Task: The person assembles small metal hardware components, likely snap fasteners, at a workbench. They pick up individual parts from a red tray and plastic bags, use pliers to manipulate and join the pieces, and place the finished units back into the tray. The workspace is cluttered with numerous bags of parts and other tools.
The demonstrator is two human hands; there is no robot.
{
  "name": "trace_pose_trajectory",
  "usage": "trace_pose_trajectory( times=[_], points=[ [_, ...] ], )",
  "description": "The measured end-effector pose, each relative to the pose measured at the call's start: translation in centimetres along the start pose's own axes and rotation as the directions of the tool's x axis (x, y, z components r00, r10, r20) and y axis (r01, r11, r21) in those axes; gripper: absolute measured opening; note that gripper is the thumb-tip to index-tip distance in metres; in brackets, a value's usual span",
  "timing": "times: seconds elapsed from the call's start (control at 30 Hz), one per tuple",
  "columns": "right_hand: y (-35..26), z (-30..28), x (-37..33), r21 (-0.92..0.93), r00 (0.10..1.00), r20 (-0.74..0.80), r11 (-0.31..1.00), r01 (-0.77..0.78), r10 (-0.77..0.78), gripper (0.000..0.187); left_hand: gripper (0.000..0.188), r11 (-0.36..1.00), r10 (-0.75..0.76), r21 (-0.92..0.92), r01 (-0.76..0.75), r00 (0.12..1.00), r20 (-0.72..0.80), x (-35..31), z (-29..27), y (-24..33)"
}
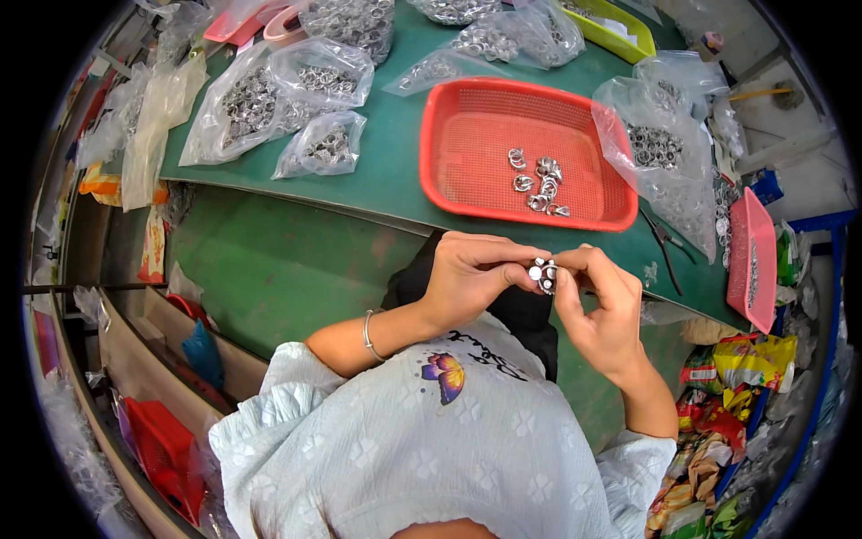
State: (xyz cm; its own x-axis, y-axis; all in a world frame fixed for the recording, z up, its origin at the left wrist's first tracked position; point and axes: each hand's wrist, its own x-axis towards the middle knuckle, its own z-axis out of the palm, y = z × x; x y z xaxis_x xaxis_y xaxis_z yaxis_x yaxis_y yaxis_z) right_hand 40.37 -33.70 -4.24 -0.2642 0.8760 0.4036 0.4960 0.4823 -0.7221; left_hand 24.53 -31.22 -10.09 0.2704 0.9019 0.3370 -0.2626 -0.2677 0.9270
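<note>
Between my two hands, just in front of the table's near edge, is a small silver ring [543, 275] with shiny round discs on it. My left hand [476, 277] pinches it from one side with thumb and forefinger. From the other side my right hand [600, 301] grips it between thumb and fingertips. Beyond the hands stands a red plastic basket [530, 88] on the green table [386, 166]. Several loose silver rings [548, 184] lie in the basket's near right part.
Clear bags of metal rings [247, 103] cover the table's left and back. Another bag [660, 148] overlaps the basket's right rim. Pliers [663, 247] lie at the near right edge, beside a pink basket [750, 260]. A yellow-green tray [620, 34] stands far back. Wooden compartments [162, 359] are at left.
</note>
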Motion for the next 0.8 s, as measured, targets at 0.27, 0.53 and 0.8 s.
trace_pose_trajectory(
  times=[0.27,0.53,0.8],
  points=[
    [-0.4,0.0,-0.3,0.084,0.981,0.087,0.98,-0.178,0.171,0.011,0.031,0.853,0.385,0.344,-0.393,0.918,0.094,-0.6,-0.7,0.4],
    [-1.7,0.5,0.6,-0.195,0.996,0.036,0.977,0.084,-0.078,0.014,0.027,0.895,0.27,0.361,-0.263,0.962,0.03,-0.2,-0.7,0.4],
    [-1.1,1.7,-0.3,0.026,0.967,-0.139,0.977,-0.21,0.212,0.017,0.016,0.993,-0.055,-0.111,0.044,0.994,-0.099,-0.4,0.3,0.1]
  ],
)
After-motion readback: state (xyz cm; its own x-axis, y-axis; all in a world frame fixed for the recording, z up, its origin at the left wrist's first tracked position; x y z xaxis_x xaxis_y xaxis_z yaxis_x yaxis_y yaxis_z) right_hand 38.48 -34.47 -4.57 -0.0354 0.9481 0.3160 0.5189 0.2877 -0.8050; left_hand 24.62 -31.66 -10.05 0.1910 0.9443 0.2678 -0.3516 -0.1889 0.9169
